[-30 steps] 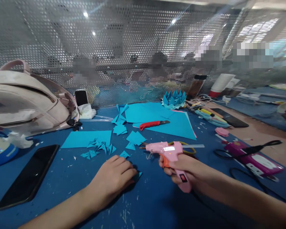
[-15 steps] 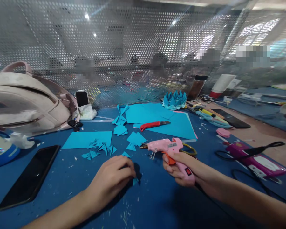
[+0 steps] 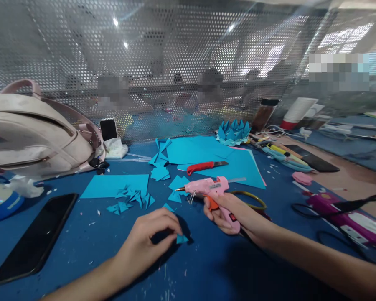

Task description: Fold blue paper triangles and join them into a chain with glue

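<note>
My left hand (image 3: 147, 242) rests on the blue table (image 3: 81, 234), fingers curled and pinching a small folded blue paper piece (image 3: 182, 239). My right hand (image 3: 228, 211) is closed around the handle of a pink glue gun (image 3: 211, 190), a finger by its orange trigger, the nozzle pointing left a little above the table. Several small folded blue paper pieces (image 3: 131, 198) lie just beyond my left hand, beside a blue paper sheet (image 3: 113, 185). A red utility knife (image 3: 205, 167) lies on larger blue sheets (image 3: 213, 156).
A black phone (image 3: 34, 236) lies at the left, a pale backpack (image 3: 34, 133) behind it. A blue paper flower (image 3: 233, 131), pens, a second phone (image 3: 313, 158), a purple glue gun (image 3: 347, 211) and black cables sit to the right. A perforated metal screen (image 3: 175, 62) closes the back.
My right hand has carried the glue gun leftward and slightly away from me. My left hand has lifted its fingers, so the small blue piece now shows at the fingertips.
</note>
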`<state>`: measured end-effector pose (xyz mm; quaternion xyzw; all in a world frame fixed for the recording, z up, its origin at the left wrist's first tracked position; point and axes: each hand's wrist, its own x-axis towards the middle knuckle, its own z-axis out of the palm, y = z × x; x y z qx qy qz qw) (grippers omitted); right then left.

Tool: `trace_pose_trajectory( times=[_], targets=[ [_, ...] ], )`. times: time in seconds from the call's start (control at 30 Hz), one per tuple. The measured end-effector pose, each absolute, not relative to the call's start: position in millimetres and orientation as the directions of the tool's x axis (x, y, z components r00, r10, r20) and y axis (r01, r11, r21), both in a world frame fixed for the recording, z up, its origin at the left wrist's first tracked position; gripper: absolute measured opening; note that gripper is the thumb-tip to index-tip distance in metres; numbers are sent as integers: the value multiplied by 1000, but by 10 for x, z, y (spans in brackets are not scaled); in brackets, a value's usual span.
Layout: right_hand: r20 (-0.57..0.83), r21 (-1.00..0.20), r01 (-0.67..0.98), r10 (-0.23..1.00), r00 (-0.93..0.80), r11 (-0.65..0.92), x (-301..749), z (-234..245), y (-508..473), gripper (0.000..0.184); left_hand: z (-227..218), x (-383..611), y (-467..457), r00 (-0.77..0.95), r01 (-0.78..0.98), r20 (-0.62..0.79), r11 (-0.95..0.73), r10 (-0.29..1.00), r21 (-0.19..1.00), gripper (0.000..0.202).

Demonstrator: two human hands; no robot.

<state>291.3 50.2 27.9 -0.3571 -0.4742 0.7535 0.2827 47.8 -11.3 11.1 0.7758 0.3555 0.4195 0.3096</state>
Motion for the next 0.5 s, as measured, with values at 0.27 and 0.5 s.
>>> trace_pose_trajectory(
  times=[0.27, 0.5],
  targets=[
    [-267, -955, 62, 744, -613, -292, 3020, 186, 565, 55, 58, 418, -61, 300, 265, 359, -439, 884, 859, 22],
    [-263, -965, 161, 760, -594, -208, 3075, 282, 554, 58, -32, 412, 17, 194, 110, 146, -169, 970, 980, 15]
  ],
)
